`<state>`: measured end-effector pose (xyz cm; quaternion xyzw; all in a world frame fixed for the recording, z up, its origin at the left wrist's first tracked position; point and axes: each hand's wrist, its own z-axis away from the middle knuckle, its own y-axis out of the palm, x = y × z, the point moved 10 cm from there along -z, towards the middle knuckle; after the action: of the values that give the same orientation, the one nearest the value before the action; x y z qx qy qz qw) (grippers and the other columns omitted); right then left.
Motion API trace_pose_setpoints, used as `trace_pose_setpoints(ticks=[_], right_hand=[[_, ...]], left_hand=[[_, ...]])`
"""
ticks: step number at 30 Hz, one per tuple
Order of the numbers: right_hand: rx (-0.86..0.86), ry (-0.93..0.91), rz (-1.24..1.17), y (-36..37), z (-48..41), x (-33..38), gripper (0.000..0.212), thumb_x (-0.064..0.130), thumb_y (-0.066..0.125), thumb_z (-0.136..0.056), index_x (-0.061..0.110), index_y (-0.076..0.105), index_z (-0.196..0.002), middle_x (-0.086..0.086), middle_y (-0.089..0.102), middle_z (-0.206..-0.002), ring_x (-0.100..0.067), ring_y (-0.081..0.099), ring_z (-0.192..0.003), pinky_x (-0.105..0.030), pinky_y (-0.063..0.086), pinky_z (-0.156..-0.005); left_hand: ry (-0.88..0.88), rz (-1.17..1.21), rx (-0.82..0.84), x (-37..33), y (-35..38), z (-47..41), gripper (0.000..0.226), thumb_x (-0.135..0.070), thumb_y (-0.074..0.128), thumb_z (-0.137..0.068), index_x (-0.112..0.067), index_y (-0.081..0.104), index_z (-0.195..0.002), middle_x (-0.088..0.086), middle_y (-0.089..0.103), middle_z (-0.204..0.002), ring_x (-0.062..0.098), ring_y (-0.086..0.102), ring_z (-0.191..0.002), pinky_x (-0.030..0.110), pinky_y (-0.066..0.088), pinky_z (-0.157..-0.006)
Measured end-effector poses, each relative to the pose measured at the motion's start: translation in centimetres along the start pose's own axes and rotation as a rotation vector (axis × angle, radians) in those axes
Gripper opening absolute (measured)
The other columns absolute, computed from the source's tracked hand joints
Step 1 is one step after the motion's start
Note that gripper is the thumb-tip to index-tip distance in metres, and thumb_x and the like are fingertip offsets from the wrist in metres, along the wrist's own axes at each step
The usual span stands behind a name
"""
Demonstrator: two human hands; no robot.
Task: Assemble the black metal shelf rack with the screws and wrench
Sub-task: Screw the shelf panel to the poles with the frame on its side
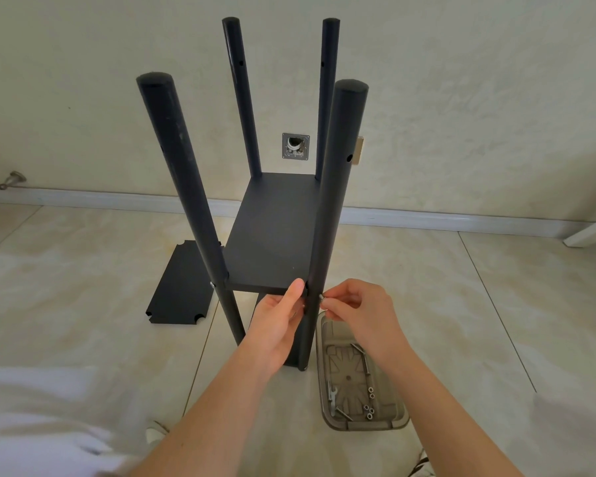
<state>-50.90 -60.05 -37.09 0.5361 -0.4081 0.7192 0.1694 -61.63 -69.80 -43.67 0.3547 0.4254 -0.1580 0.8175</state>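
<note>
A clear grey tray sits on the floor just right of the rack's near foot. In it we see a small wrench at the near left, a few long screws lying loose, some along its right side, and a cluster of nuts at the near right corner.

The rack stands upright before us on the tiles, close to the wall, four posts rising above one shelf. A spare panel lies flat on the floor to its left, apart from it.

Our left hand grips the shelf at its front right corner: the thumb lies against the front edge, touching the near right post, while the fingers curl under and behind, mostly hidden.

Our right hand is on the other side of that post, at shelf height and above the tray's far end. Its thumb and forefinger pinch a screw, and the other fingers curl loosely behind them. The screw's silver end points at the post's right side, touching it or just short of it; we cannot tell which. The post stands between our two hands.
</note>
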Motion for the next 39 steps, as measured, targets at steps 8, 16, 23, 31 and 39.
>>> trace_pose_setpoints(ticks=[8,16,23,31,39], right_hand=[[-0.042,-0.014,0.026,-0.4,0.1,-0.1,0.002,0.018,0.074,-0.086,0.016,0.073,-0.086,0.004,0.072,-0.075,-0.009,0.070,-0.069,-0.028,0.059,-0.078],[0.050,0.181,-0.283,0.8,0.2,-2.3,0.006,0.012,0.070,-0.089,0.010,0.073,-0.093,-0.003,0.076,-0.079,-0.015,0.073,-0.073,-0.033,0.061,-0.079],[0.064,0.171,-0.271,0.8,-0.2,-2.3,0.003,0.010,0.072,-0.087,0.011,0.074,-0.089,-0.003,0.076,-0.077,-0.015,0.073,-0.072,-0.028,0.060,-0.075],[0.087,0.187,-0.318,0.9,-0.1,-3.0,0.005,0.014,0.072,-0.088,0.013,0.075,-0.091,-0.004,0.076,-0.080,-0.015,0.073,-0.074,-0.030,0.059,-0.076],[0.041,0.131,-0.253,0.3,-0.4,-2.5,0.002,0.012,0.074,-0.086,0.014,0.074,-0.087,0.000,0.075,-0.076,-0.010,0.071,-0.069,-0.025,0.059,-0.072]], left_hand=[[0.006,0.056,0.009,-0.1,-0.2,0.0,0.034,-0.040,0.067,-0.079,-0.014,0.069,-0.100,0.003,0.077,-0.101,0.012,0.073,-0.097,0.013,0.054,-0.066],[0.004,0.053,0.045,0.0,0.0,0.0,0.041,-0.041,0.067,-0.082,-0.013,0.069,-0.113,0.006,0.075,-0.112,0.017,0.071,-0.105,0.015,0.055,-0.071],[-0.008,0.030,0.015,0.2,-0.2,-0.3,0.039,-0.039,0.065,-0.085,-0.013,0.068,-0.115,0.004,0.075,-0.111,0.014,0.072,-0.103,0.013,0.054,-0.068],[-0.032,0.023,-0.020,0.4,0.0,-0.1,0.021,-0.034,0.063,-0.094,-0.017,0.063,-0.105,-0.010,0.077,-0.085,0.000,0.073,-0.080,0.010,0.051,-0.056],[-0.040,0.042,-0.026,0.3,-0.2,-0.3,0.031,-0.039,0.068,-0.085,-0.018,0.062,-0.108,-0.010,0.077,-0.087,0.002,0.073,-0.084,0.012,0.052,-0.057]])
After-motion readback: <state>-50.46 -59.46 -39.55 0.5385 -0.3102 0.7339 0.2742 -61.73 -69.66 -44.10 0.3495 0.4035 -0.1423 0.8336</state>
